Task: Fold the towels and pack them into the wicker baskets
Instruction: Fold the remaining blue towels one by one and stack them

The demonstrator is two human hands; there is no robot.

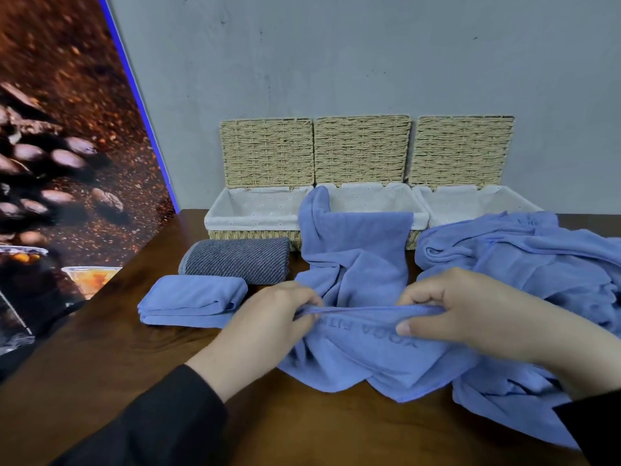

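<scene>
Both my hands, left hand [268,317] and right hand [467,307], pinch one unfolded blue towel [363,358]; two folded towels [215,280] wait by the tabletop's [134,358] left edge, all three baskets [255,213] unpacked.

Three baskets [255,218], four towels [356,250].

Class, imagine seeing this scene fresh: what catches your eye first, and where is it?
Both hands, left hand and right hand, pinch the bunched edge of a lavender-blue lettered towel at centre. Behind stand three open white-lined wicker baskets, one towel end draped into the middle one.
</scene>
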